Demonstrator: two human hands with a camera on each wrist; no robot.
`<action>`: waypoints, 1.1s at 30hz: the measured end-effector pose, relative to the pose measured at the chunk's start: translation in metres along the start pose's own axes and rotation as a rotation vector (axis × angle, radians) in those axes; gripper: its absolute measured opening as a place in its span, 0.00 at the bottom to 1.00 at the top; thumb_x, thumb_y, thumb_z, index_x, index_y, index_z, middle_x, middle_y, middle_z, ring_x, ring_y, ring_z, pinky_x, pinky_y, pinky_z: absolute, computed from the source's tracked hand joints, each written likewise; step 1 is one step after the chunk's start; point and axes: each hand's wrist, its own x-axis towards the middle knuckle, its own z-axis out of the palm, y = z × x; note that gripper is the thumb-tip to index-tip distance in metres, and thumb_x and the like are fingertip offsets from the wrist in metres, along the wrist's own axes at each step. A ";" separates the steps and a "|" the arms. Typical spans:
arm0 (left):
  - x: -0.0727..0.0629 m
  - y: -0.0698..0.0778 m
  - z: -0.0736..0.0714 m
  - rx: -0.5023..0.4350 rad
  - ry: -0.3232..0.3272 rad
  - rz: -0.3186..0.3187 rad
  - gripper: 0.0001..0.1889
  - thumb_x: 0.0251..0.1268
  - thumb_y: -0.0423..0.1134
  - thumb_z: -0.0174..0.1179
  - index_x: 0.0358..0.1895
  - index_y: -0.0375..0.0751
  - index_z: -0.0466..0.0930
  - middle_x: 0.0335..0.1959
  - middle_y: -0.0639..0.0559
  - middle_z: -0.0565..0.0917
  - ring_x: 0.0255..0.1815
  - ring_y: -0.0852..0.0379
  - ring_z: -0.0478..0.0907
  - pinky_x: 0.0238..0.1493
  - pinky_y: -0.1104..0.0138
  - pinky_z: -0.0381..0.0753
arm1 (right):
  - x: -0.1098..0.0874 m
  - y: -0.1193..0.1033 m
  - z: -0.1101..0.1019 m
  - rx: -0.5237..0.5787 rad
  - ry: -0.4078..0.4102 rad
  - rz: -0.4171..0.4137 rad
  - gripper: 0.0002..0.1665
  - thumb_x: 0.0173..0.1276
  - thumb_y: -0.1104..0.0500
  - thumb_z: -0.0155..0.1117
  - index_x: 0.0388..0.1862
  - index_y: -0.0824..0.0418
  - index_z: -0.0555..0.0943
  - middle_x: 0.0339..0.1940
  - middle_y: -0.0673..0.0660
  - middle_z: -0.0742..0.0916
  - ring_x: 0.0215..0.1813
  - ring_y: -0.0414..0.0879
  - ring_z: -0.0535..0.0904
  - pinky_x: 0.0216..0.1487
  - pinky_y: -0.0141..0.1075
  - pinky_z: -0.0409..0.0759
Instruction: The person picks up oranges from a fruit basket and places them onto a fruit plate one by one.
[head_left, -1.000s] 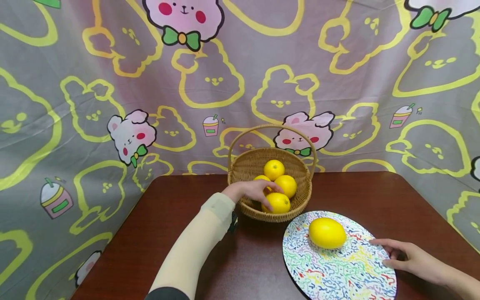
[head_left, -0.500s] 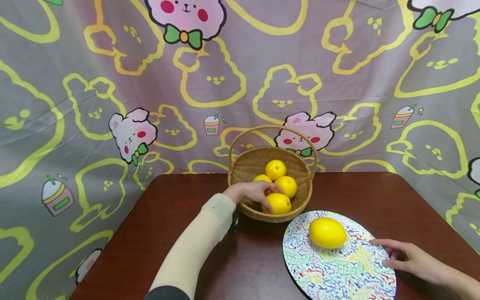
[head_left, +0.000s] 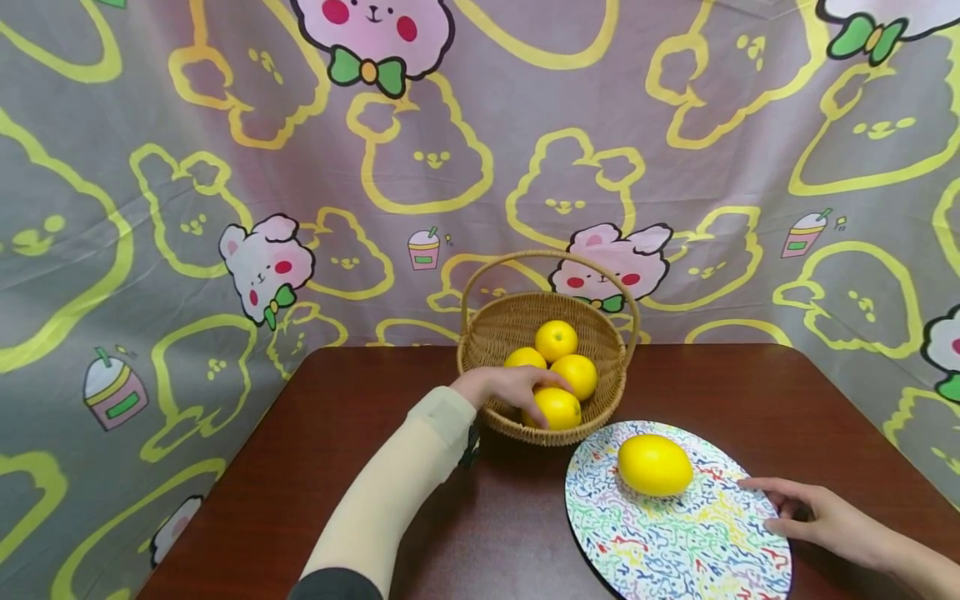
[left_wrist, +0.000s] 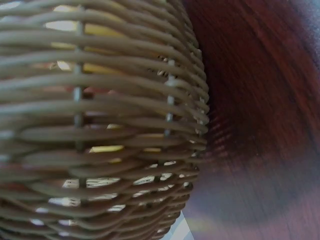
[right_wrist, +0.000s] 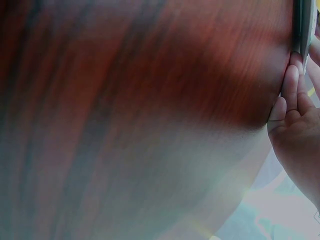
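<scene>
A wicker basket (head_left: 617, 392) with a tall handle holds several yellow lemons. My left hand (head_left: 517, 388) reaches over its left rim, thumb and fingers curled around the front lemon (head_left: 558, 409). Other lemons, such as the rear one (head_left: 557, 341), lie just behind those fingers. In the left wrist view the basket's woven side (left_wrist: 105, 100) hides the hand. At the right, a round board (head_left: 675, 542) with multicoloured squiggles carries a single lemon (head_left: 655, 465). My right hand (head_left: 832, 521) grips the board's right edge; the right wrist view shows curled fingers (right_wrist: 290, 87) at that edge.
Both stand on a dark red-brown wooden table (head_left: 360, 417). A grey cartoon-printed cloth (head_left: 450, 167) hangs close behind and along the sides. The basket's arched handle (head_left: 551, 252) rises above the lemons, and the board's far edge lies close to the basket's front.
The left hand, the basket and its lemons have shifted very slightly to the right. The right hand, the board and the lemon on it look unchanged.
</scene>
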 end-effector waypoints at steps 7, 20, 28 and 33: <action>0.002 0.003 0.001 0.059 -0.013 -0.002 0.35 0.54 0.38 0.71 0.68 0.56 0.71 0.59 0.54 0.73 0.53 0.57 0.66 0.56 0.65 0.64 | 0.000 0.000 0.000 -0.001 0.002 -0.036 0.27 0.68 0.60 0.63 0.66 0.63 0.72 0.33 0.47 0.79 0.33 0.41 0.73 0.31 0.31 0.71; -0.003 -0.006 -0.008 0.076 0.023 0.021 0.33 0.58 0.37 0.67 0.68 0.53 0.69 0.63 0.51 0.71 0.55 0.59 0.66 0.57 0.69 0.64 | 0.000 0.000 0.001 0.016 0.003 -0.023 0.27 0.69 0.60 0.63 0.65 0.64 0.72 0.34 0.47 0.79 0.33 0.41 0.73 0.31 0.30 0.71; -0.003 -0.008 -0.009 0.080 0.023 0.034 0.33 0.58 0.37 0.67 0.69 0.51 0.69 0.63 0.51 0.71 0.54 0.59 0.66 0.56 0.70 0.64 | -0.001 0.001 0.002 0.004 0.007 -0.018 0.28 0.69 0.60 0.63 0.66 0.65 0.71 0.34 0.47 0.80 0.33 0.41 0.73 0.32 0.29 0.72; -0.005 -0.008 -0.010 0.071 0.041 0.035 0.33 0.57 0.38 0.68 0.68 0.54 0.69 0.60 0.53 0.72 0.52 0.57 0.67 0.52 0.68 0.67 | -0.001 0.001 0.002 0.001 0.011 -0.021 0.28 0.69 0.60 0.63 0.66 0.65 0.71 0.34 0.47 0.79 0.33 0.41 0.73 0.32 0.30 0.71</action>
